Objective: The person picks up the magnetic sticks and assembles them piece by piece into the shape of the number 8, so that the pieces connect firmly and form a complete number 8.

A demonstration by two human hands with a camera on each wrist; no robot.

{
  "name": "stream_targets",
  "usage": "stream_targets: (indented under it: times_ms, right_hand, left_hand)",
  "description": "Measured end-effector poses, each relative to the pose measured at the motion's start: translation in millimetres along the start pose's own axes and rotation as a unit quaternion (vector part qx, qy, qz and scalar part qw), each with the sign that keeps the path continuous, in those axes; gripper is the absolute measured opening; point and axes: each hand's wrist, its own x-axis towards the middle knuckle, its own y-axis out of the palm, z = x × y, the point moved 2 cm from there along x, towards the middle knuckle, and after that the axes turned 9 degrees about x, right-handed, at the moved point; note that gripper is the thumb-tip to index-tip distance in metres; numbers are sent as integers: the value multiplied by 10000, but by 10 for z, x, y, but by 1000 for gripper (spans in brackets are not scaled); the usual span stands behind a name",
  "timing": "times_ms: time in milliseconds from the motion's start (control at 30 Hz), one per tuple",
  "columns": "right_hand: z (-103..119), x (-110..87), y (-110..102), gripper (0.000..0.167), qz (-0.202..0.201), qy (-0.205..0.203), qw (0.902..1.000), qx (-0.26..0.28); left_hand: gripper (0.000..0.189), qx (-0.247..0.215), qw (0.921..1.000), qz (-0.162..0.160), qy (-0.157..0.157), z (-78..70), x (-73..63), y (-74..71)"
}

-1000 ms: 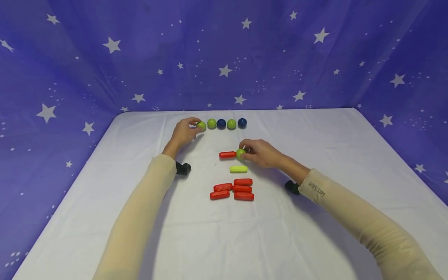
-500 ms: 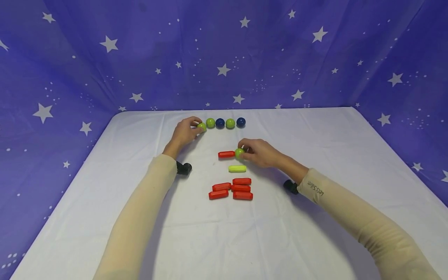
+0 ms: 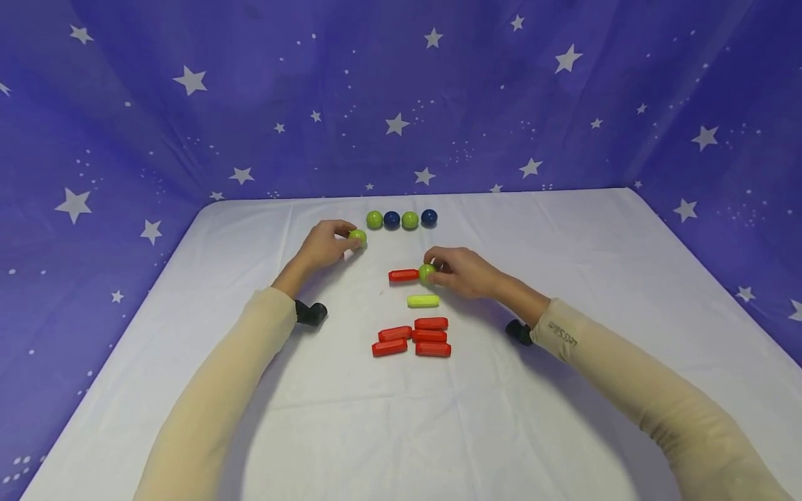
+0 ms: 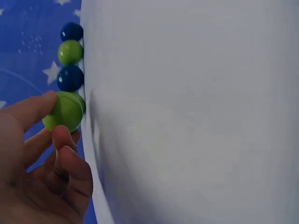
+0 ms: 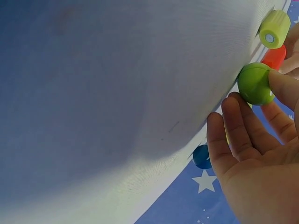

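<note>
My left hand (image 3: 326,245) pinches a green ball (image 3: 358,239) between thumb and fingers, just nearer than a row of balls at the back. In the left wrist view that ball (image 4: 64,114) overlaps the row's nearest green one. Farther right, my right hand (image 3: 466,272) pinches another green ball (image 3: 427,273) by its sides. A red rod (image 3: 404,275) lies end-on against this ball, pointing left. Below them rests a lime-yellow rod (image 3: 422,300); the right wrist view shows a round metal disc in its end (image 5: 269,38).
The back row holds a green ball (image 3: 374,219), a dark blue ball (image 3: 391,220), another green ball (image 3: 410,220) and another blue ball (image 3: 429,218). Several red rods (image 3: 432,349) lie grouped nearer me on the white cloth (image 3: 401,431). A starry blue curtain (image 3: 351,139) stands behind.
My left hand has drawn its green ball out of the row's left end, toward me. The right hand keeps its hold on the other green ball beside the red rod.
</note>
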Motion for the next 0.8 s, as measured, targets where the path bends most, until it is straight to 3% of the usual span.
stream_targets:
  times_ms: [167,400,500,800]
  right_hand:
    - [-2,13,-1,25,66,39,10000,-32]
    - [-17,14,-11,26,48,42,9999,-82]
    - [-16,16,1,25,27,43,10000,-70]
    - [-31,19,-5,24,-22,-44,9999,-108]
  left_hand:
    - [41,-265,9989,247,296,-56,-270,6]
    - [35,-293,9919,904,848,-217,-655,152]
    - [33,-197,9911,915,950,-262,-699,194]
    - [37,-38,9900,994,1005,-329,-610,273]
